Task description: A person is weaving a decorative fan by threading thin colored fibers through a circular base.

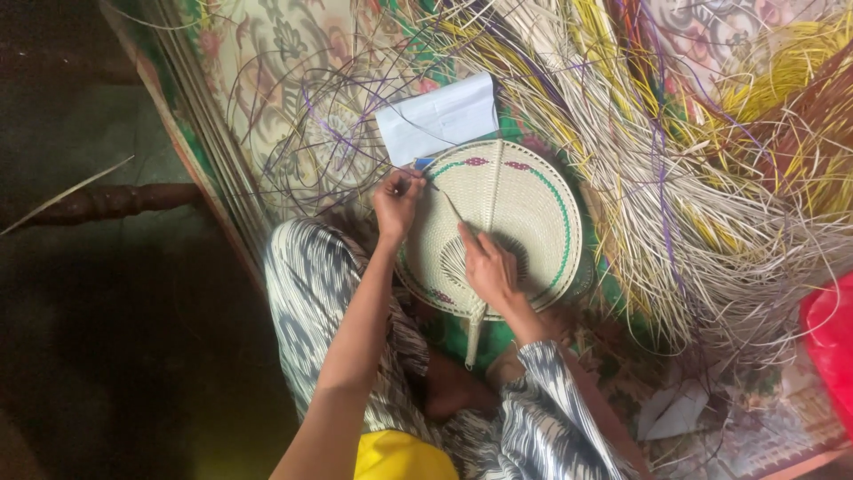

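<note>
2 hands work on this light, stiff woven fan (pixel 524 204): left hand (pixel 396 201) pinches a thin strip (pixel 449 203) shut, right hand (pixel 489 267) presses flat, fingers open, near the handle.

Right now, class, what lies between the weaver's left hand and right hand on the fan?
In the head view, a thin strand runs from the left hand toward the right hand, across the woven fan.

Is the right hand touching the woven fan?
Touching. The head view shows the right hand lying flat on the woven fan, fingers pressed on its surface.
</note>
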